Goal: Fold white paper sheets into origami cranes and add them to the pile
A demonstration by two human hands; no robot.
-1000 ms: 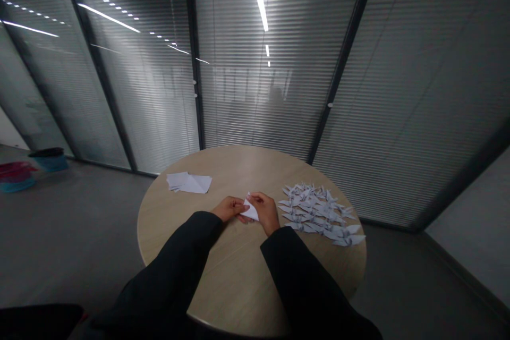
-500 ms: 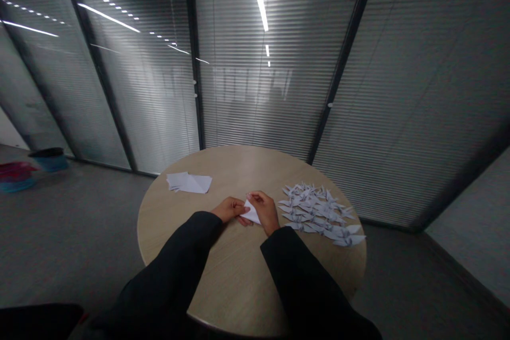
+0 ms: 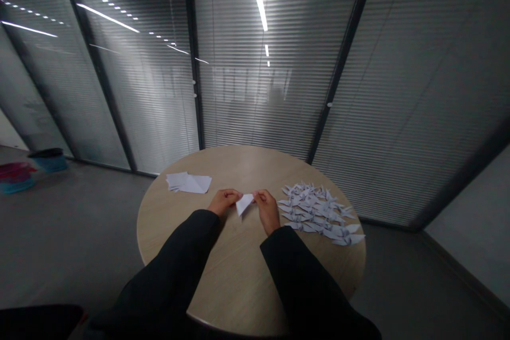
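Between my hands is a folded white paper triangle (image 3: 244,204), held up a little above the round wooden table (image 3: 239,281). My left hand (image 3: 224,202) pinches its left corner with the fingertips. My right hand (image 3: 266,211) grips its right edge from the other side. To the left lies a small stack of white paper sheets (image 3: 188,183), out of reach of both fingers. To the right, close to my right hand, spreads a pile of several white origami cranes (image 3: 319,211).
Slatted glass partitions (image 3: 255,101) with blinds stand behind the table. On the grey floor at the far left are a dark-rimmed blue bin (image 3: 50,160) and a pink and blue basin (image 3: 16,178). Black sleeves cover both my forearms.
The paper triangle has turned, its point swinging from up to down-left, and now sits higher between my fingertips. My hands have moved slightly apart.
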